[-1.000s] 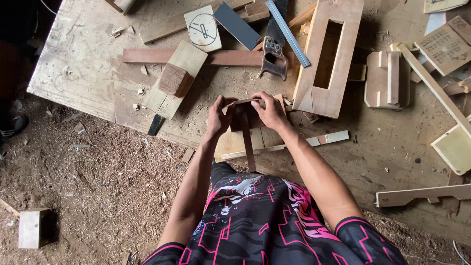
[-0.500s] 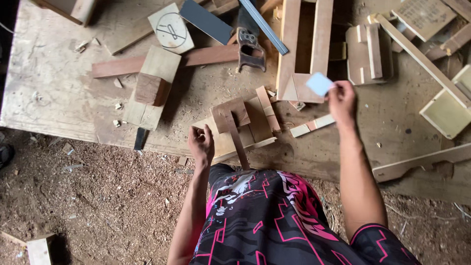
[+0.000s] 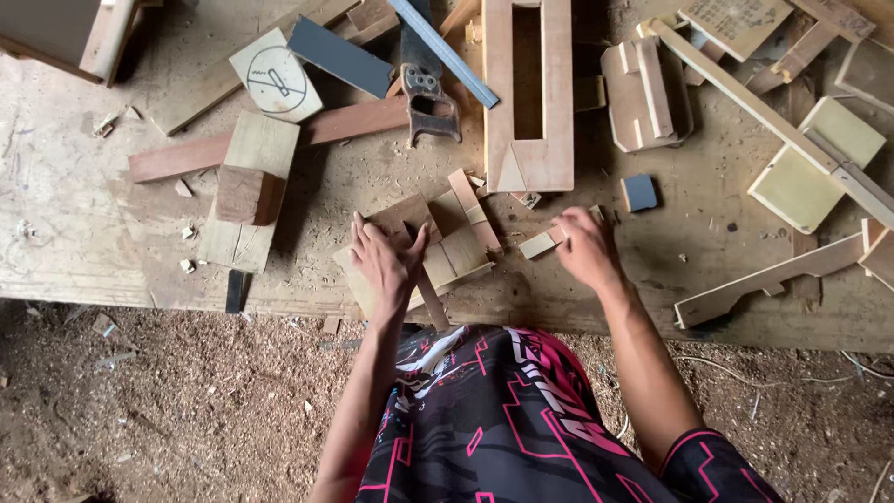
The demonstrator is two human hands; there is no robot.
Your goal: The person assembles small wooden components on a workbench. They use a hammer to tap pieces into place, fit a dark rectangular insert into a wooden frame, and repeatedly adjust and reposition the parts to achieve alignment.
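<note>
My left hand (image 3: 386, 261) lies flat, fingers apart, on a small assembly of joined wooden pieces (image 3: 456, 237) near the workbench's front edge. A narrow stick (image 3: 431, 303) sticks out from under it toward me. My right hand (image 3: 587, 247) is to the right of the assembly, its fingers curled over the end of a short pale wood strip (image 3: 538, 245). A small blue-grey square block (image 3: 640, 192) rests on the bench just beyond my right hand.
A handsaw (image 3: 428, 107), a long blue-grey bar (image 3: 445, 51) and an open rectangular wooden frame (image 3: 531, 158) lie behind the assembly. Stacked wood blocks (image 3: 247, 186) sit to the left and loose slats (image 3: 764, 279) to the right. Sawdust covers the floor (image 3: 140, 410) below the bench edge (image 3: 112, 293).
Both hands first held the wooden assembly. My right hand lifted the blue-grey block away to the right; now the block lies on the bench and that hand is on the pale strip.
</note>
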